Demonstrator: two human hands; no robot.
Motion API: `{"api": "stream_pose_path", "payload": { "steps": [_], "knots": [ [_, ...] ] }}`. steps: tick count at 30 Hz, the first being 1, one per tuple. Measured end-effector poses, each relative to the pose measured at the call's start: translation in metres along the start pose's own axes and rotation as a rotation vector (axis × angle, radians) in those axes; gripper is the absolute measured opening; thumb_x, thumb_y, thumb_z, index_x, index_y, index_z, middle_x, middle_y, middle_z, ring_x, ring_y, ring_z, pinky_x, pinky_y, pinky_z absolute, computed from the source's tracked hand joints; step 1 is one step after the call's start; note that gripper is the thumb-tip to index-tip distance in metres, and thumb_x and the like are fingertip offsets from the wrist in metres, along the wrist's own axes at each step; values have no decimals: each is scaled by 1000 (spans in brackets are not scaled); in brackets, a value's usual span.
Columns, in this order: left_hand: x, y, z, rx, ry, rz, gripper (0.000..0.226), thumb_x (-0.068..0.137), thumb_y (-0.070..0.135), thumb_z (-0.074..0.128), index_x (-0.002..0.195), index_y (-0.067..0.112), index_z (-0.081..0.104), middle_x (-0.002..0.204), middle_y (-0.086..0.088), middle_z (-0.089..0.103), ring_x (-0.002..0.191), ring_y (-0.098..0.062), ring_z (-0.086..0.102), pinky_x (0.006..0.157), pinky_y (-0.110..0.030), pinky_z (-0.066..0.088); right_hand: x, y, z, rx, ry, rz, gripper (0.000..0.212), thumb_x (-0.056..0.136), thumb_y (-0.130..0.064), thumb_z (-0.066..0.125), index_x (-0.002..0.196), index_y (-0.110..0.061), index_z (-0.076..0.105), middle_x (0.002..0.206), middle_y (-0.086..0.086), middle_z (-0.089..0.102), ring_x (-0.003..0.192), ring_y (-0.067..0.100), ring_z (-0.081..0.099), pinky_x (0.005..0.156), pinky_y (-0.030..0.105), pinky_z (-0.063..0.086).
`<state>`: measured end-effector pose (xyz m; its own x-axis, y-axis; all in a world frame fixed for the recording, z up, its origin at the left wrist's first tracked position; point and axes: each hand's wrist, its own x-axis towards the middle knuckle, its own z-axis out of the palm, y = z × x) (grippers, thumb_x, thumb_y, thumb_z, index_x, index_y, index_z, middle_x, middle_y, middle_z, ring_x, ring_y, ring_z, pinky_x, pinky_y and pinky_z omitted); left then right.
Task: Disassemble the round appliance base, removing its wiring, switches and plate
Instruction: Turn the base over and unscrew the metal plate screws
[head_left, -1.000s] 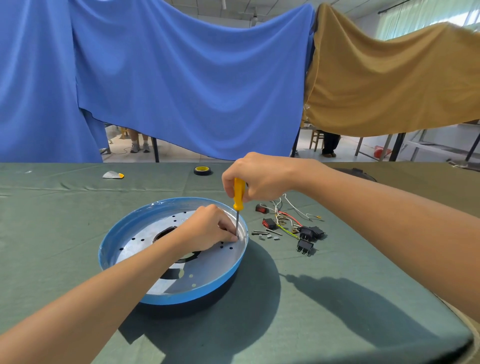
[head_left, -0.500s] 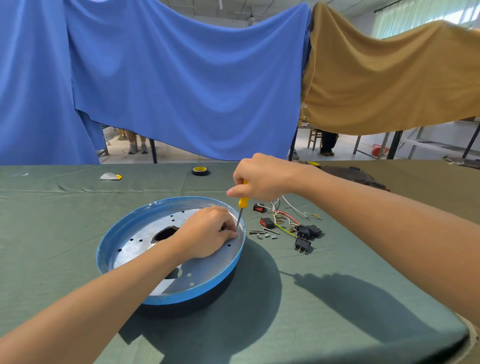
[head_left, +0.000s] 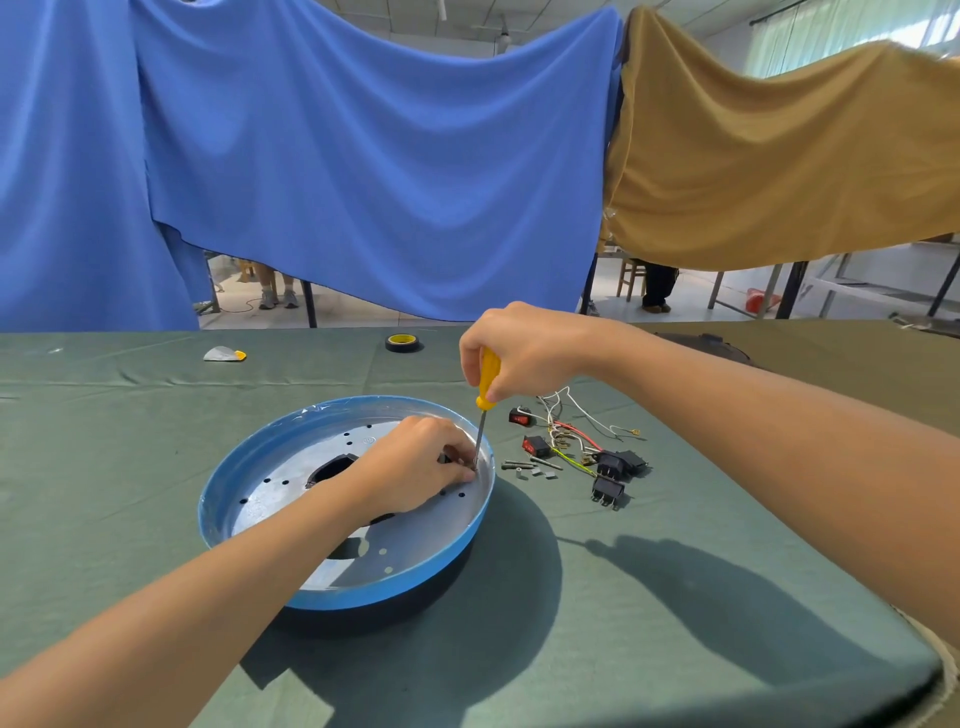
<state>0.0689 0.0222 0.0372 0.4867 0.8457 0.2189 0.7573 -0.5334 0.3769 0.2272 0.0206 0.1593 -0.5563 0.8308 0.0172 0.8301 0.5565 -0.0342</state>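
A round blue appliance base lies on the green table cloth with a perforated silver plate inside it. My right hand grips a yellow-handled screwdriver held nearly upright, its tip down at the plate's right rim. My left hand rests inside the base, its fingertips pinching something small at the screwdriver tip; what they hold is hidden. Removed wiring, two red switches and black sockets lie to the right of the base.
Loose screws and small grey parts lie between the base and the wiring. A black-and-yellow tape roll and a white-yellow object sit farther back. A dark round part lies at the back right. Blue and tan cloths hang behind.
My right hand has shifted its hold on the screwdriver handle, which showed less half a second ago and shows more again. The left hand stays at the tip.
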Motion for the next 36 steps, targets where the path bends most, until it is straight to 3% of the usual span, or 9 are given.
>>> {"api": "stream_pose_path", "payload": {
  "steps": [6, 8, 11, 13, 17, 20, 23, 29, 36],
  "knots": [
    [2, -1, 4, 4, 26, -27, 9, 89, 29, 65, 94, 28, 72, 93, 10, 69, 78, -8, 59, 75, -29, 55, -2, 2, -2, 27, 23, -10, 17, 80, -17, 74, 91, -24, 64, 94, -3, 63, 83, 15, 59, 57, 24, 43],
    [2, -2, 5, -16, 44, -50, 9, 89, 30, 65, 94, 28, 72, 91, 11, 69, 75, -6, 59, 69, -22, 53, -2, 3, -2, 54, 40, 20, 18, 81, -30, 74, 94, -23, 65, 96, 0, 64, 83, 19, 63, 58, 27, 48],
    [3, -2, 5, -31, 54, -65, 10, 89, 30, 66, 95, 27, 72, 90, 11, 69, 72, -3, 59, 64, -16, 49, 0, 3, 1, -9, 67, 91, 45, 90, -54, 56, 91, -11, 66, 79, 5, 65, 75, 22, 62, 59, 31, 45],
    [2, -2, 5, -40, 51, -68, 9, 88, 31, 66, 94, 27, 72, 89, 11, 69, 72, -3, 59, 66, -19, 52, 1, 3, 3, -35, 110, 93, 47, 93, -50, 53, 87, -5, 65, 69, 5, 58, 71, 23, 54, 55, 31, 38],
    [2, -2, 5, -37, 52, -99, 10, 86, 36, 68, 86, 26, 68, 82, 11, 67, 70, -6, 59, 61, -17, 47, -1, 0, -1, 28, 77, 64, 15, 86, -31, 66, 96, -20, 62, 80, -7, 55, 73, 12, 55, 52, 25, 35],
    [4, 0, 5, -33, 51, -116, 8, 85, 35, 69, 85, 29, 63, 83, 11, 66, 75, -7, 60, 63, -17, 48, -1, -3, -1, 81, 16, 91, 20, 84, -26, 65, 103, -23, 61, 88, -1, 63, 73, 16, 66, 51, 24, 42],
    [3, 2, 3, -129, 61, -132, 19, 83, 29, 73, 95, 30, 58, 83, 16, 65, 77, -3, 63, 63, -13, 49, 1, -1, 1, 88, 26, 80, 17, 85, -24, 65, 102, -22, 61, 80, 0, 66, 72, 15, 67, 52, 24, 43],
    [1, 0, 0, -191, 14, -115, 19, 81, 19, 74, 100, 24, 74, 88, 10, 71, 79, -3, 64, 67, -13, 50, 0, 0, 0, 89, 37, 30, 17, 84, -18, 69, 97, -26, 61, 94, -5, 63, 88, 14, 58, 70, 30, 50],
    [1, 4, 0, -184, 36, -123, 5, 84, 26, 72, 89, 25, 72, 86, 9, 69, 80, -8, 61, 66, -18, 48, -3, 0, -6, 131, 12, -6, 25, 84, -10, 69, 103, -24, 63, 87, -15, 64, 77, 2, 60, 60, 18, 45]
  ]
}}
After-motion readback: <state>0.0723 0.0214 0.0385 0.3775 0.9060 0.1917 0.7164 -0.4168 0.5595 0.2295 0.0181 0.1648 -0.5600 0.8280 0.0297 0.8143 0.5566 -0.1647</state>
